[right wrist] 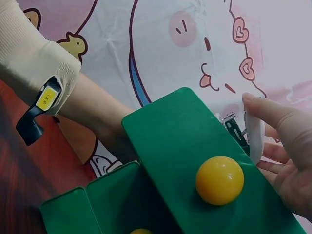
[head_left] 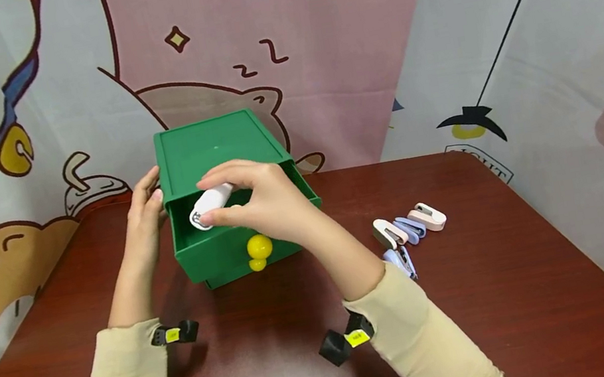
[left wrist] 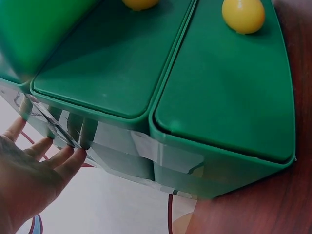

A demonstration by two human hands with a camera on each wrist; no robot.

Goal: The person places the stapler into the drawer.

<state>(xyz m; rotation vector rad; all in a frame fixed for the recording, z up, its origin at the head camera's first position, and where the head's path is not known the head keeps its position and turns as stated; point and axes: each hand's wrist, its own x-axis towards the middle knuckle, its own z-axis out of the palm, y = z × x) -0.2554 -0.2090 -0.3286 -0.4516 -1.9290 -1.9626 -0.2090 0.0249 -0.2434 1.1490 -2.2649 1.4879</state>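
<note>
A green drawer box (head_left: 217, 153) stands on the table with its top drawer (head_left: 219, 253) pulled out. My right hand (head_left: 264, 198) pinches a small white stapler (head_left: 213, 202) between thumb and fingers above the opening of that drawer. In the right wrist view the stapler (right wrist: 254, 134) shows its metal inner part by the drawer's edge. With fingers fairly straight, my left hand (head_left: 144, 220) touches the left side of the box; its fingertips (left wrist: 78, 155) rest on the side wall in the left wrist view. What lies inside the drawer is hidden.
To the right of the box lie several small staplers: a whitish one (head_left: 387, 234), a pink one (head_left: 428, 217) and blue ones (head_left: 401, 262). Round yellow knobs (head_left: 260, 246) stick out from the drawer fronts. A printed cloth (head_left: 340, 60) hangs behind the brown table (head_left: 507, 287).
</note>
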